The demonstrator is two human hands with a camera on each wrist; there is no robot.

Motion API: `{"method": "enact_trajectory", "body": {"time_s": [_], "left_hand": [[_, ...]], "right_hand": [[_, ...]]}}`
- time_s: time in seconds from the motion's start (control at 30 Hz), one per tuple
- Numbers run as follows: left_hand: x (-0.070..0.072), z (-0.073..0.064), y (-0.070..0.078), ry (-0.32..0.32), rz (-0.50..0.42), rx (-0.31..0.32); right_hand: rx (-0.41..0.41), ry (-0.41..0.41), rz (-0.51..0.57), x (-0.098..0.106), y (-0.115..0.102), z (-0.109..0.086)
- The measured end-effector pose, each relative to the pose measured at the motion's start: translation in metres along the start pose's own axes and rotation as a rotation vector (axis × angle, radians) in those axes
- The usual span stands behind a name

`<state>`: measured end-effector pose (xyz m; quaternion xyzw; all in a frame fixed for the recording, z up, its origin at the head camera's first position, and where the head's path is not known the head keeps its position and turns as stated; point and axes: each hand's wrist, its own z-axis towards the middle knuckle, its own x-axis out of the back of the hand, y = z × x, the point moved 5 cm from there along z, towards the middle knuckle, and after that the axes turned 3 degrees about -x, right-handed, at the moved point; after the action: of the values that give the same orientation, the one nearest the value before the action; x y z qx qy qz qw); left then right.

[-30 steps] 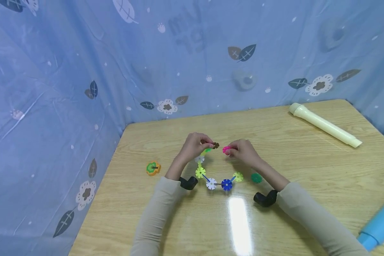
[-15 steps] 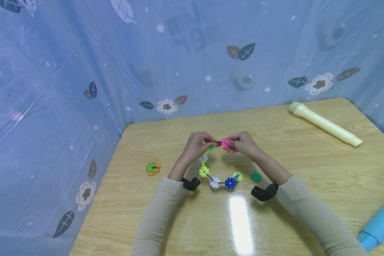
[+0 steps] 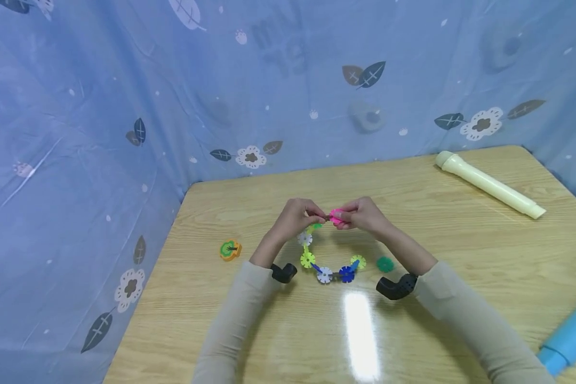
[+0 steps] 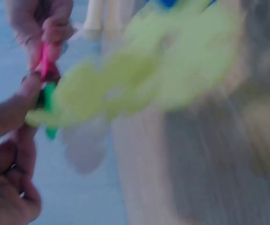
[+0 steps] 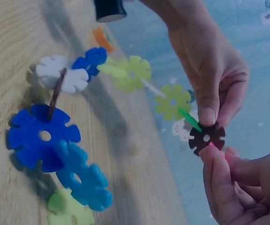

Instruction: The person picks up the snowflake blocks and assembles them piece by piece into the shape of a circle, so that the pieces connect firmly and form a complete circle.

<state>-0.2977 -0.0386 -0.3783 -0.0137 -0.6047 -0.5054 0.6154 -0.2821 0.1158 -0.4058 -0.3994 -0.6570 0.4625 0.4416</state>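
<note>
My left hand (image 3: 295, 221) pinches a brown snowflake disc (image 5: 206, 138) at one end of a chain of slotted plastic discs. My right hand (image 3: 367, 217) pinches a pink snowflake disc (image 3: 336, 216), whose edge meets the brown one; fingers hide much of it in the right wrist view. From the brown disc the chain curves down through green, yellow-green and white discs to a white disc (image 3: 324, 275), a dark blue disc (image 5: 43, 138), a light blue disc (image 5: 84, 176) and a yellow-green disc (image 3: 358, 262). In the left wrist view the nearest discs are blurred.
A loose dark green disc (image 3: 385, 264) lies right of the chain. An orange-and-green tree-shaped piece (image 3: 230, 249) sits at the left. A cream tube (image 3: 489, 184) lies at the back right, a blue cylinder (image 3: 568, 333) at the right edge. Blue curtain (image 3: 288, 96) surrounds the wooden table (image 3: 173, 320).
My right hand has moved slightly up and left, bringing the pink disc from a gap away to the brown disc's edge. The hanging chain has shifted a little to the right.
</note>
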Motion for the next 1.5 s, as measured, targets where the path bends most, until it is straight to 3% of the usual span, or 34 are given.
{"method": "enact_trajectory", "body": {"time_s": [0.2, 0.47, 0.67, 0.8, 0.93, 1.03, 1.1, 1.33, 1.5], "left_hand": [[0.002, 0.009, -0.008, -0.051, -0.06, 0.022], [-0.005, 0.013, -0.013, -0.095, -0.217, 0.124], [-0.007, 0.011, -0.016, -0.148, -0.269, 0.096], [-0.007, 0.008, -0.021, -0.187, -0.283, 0.123], [-0.007, 0.007, -0.024, -0.193, -0.3, 0.151], [-0.006, 0.006, -0.024, -0.183, -0.315, 0.171], [-0.005, 0.005, -0.024, -0.175, -0.322, 0.185], [-0.006, 0.005, -0.025, -0.177, -0.338, 0.209], [-0.009, 0.004, -0.026, -0.193, -0.356, 0.224]], "right_hand": [[0.022, -0.022, 0.037, -0.001, 0.001, -0.002], [0.045, -0.058, 0.044, -0.007, 0.001, -0.004], [0.135, -0.075, -0.18, 0.002, 0.0, -0.01], [0.201, -0.116, -0.359, 0.014, 0.014, -0.017], [0.245, -0.253, -0.512, 0.013, 0.031, -0.025], [0.263, -0.36, -0.547, 0.008, 0.038, -0.03], [0.259, -0.382, -0.568, 0.005, 0.04, -0.031], [0.308, -0.283, -0.85, -0.004, 0.037, -0.029], [0.206, -0.232, -0.85, 0.0, 0.035, -0.025]]}}
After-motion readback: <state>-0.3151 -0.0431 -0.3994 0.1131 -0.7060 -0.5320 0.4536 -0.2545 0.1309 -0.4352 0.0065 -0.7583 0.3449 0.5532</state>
